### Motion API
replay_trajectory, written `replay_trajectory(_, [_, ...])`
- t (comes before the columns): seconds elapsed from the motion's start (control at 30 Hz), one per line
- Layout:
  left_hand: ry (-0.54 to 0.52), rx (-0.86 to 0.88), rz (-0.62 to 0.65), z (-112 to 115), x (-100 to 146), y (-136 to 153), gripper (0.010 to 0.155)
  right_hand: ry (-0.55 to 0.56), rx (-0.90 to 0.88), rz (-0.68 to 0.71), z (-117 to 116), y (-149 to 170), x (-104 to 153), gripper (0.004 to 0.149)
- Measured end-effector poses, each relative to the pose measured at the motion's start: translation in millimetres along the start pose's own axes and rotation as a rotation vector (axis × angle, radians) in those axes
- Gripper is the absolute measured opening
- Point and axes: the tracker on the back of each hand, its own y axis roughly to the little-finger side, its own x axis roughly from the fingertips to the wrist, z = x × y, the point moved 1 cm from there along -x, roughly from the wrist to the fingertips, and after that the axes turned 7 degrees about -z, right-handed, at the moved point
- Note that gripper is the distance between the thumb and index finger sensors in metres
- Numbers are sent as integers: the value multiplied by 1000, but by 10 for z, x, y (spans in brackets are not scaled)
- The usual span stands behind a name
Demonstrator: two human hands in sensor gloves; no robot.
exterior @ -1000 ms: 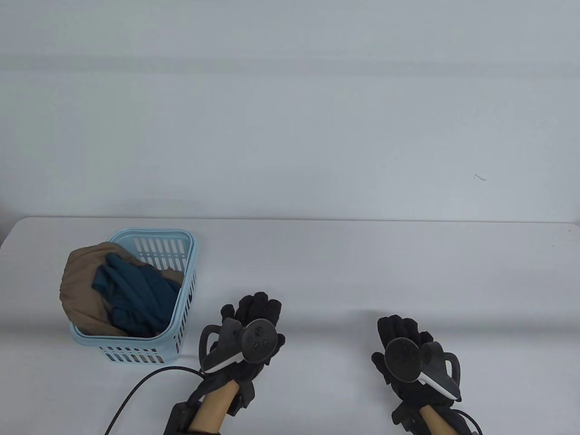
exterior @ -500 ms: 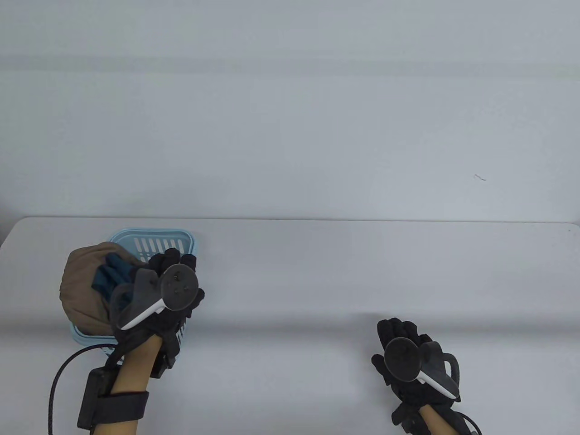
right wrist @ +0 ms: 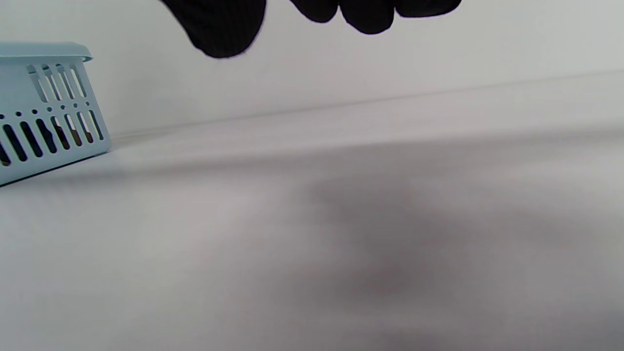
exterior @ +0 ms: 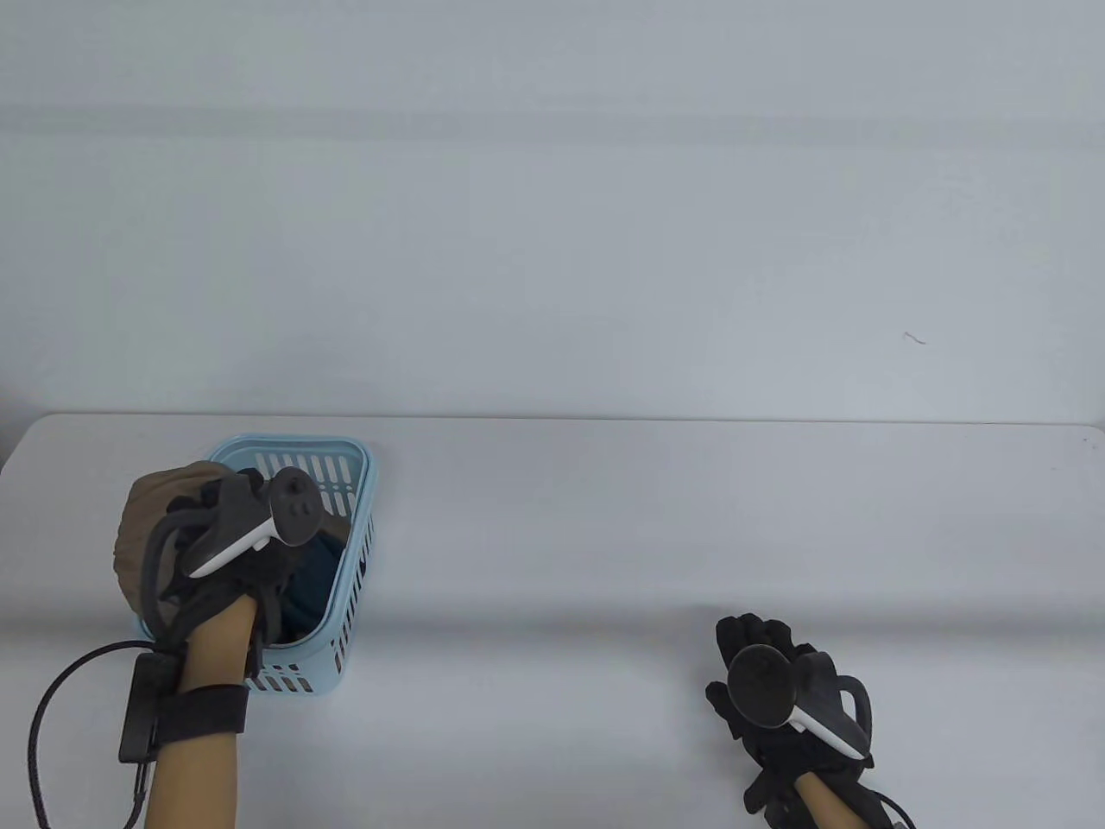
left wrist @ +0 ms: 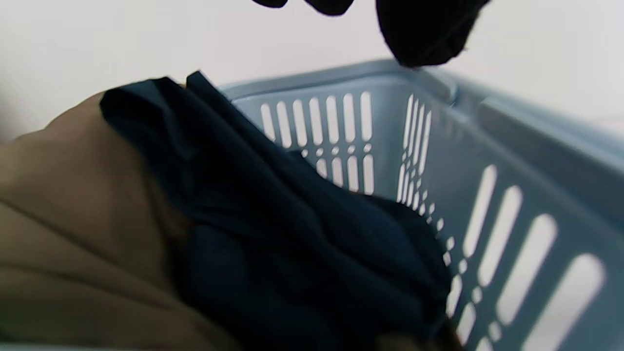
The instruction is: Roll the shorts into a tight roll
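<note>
A: Where are the shorts?

B: Dark teal shorts of thin crumpled fabric point(left wrist: 292, 234) lie in the pale blue slotted plastic basket point(exterior: 358, 535), heaped against a bulky tan-brown cloth garment point(exterior: 142, 527) that bulges over the basket's left rim. The basket stands at the left of the smooth white desk point(exterior: 604, 518).

A: Left hand?

B: The black-gloved left hand point(exterior: 220, 553) is over the basket, above the clothes. In the left wrist view its fingertips point(left wrist: 424, 34) hang clear of the fabric, gripping nothing.

A: Right hand?

B: The black-gloved right hand point(exterior: 773, 691) lies palm down at the desk's near right, well apart from the basket, fingers relaxed, holding nothing.
</note>
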Motion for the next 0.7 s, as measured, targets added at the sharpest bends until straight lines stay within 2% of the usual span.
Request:
replay_trajectory(0.07, [52,-26,-3,33,-96,20,88,-5,4,-3,-11,1,-10,73])
replay_trajectory(0.27, [193,-27,-17,171,-413,30,94,-22,1,-11,-29,5,-29,73])
replay_trajectory(0.43, [426,-105,-96,402,-665,12,108,-36,-17,-20,-31,25,-36,73])
replay_trajectory(0.6, [472,-214,-107,483,-738,-92,113,-58,-25,-14,-62,10,-48,72])
replay_trajectory(0.7, [467,-255,-102,494,-748,-143,107,-67,-19,-9,-78,-5,-50,72])
